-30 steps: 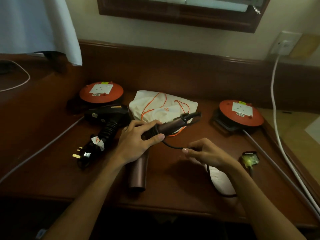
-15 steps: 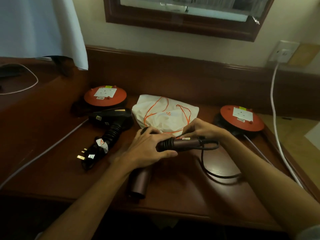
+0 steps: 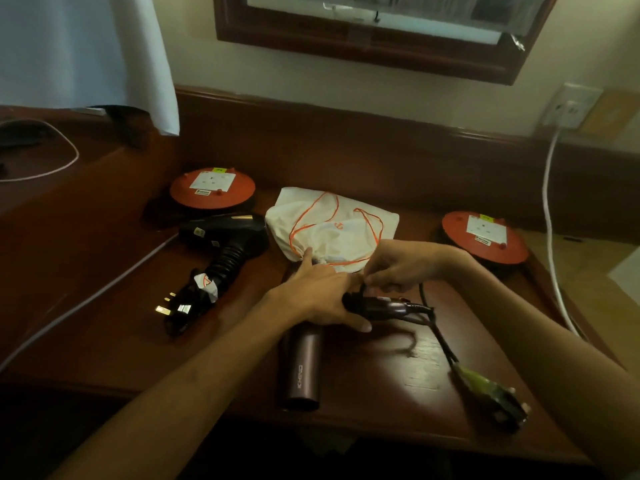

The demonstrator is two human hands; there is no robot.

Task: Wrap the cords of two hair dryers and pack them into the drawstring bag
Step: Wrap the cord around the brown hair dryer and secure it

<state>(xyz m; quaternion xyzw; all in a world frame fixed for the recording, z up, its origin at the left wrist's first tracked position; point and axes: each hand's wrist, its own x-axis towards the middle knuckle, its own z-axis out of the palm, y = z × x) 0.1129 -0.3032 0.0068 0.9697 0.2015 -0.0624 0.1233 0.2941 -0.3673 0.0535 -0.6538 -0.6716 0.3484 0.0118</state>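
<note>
A maroon hair dryer (image 3: 300, 370) lies on the desk, barrel toward me and handle pointing right. My left hand (image 3: 320, 294) grips the handle near its base. My right hand (image 3: 398, 266) pinches the black cord (image 3: 440, 336) over the handle, where a turn or two sits wound. The cord's plug (image 3: 491, 393), tagged yellow-green, lies blurred at the front right. A black hair dryer (image 3: 225, 233) with its cord wound round the handle and its plug (image 3: 176, 308) lies to the left. The white drawstring bag (image 3: 332, 226) with orange strings lies behind my hands.
Two orange cable reels stand at the back, the left reel (image 3: 212, 188) behind the black dryer and the right reel (image 3: 485, 237) by my right forearm. A white cable (image 3: 550, 216) hangs from a wall socket (image 3: 568, 105). Another white cable (image 3: 86, 299) crosses the desk's left side.
My right hand has carried the cord back over the handle toward my left hand. The loose cord has shortened, and the plug has slid along the desk at the front right.
</note>
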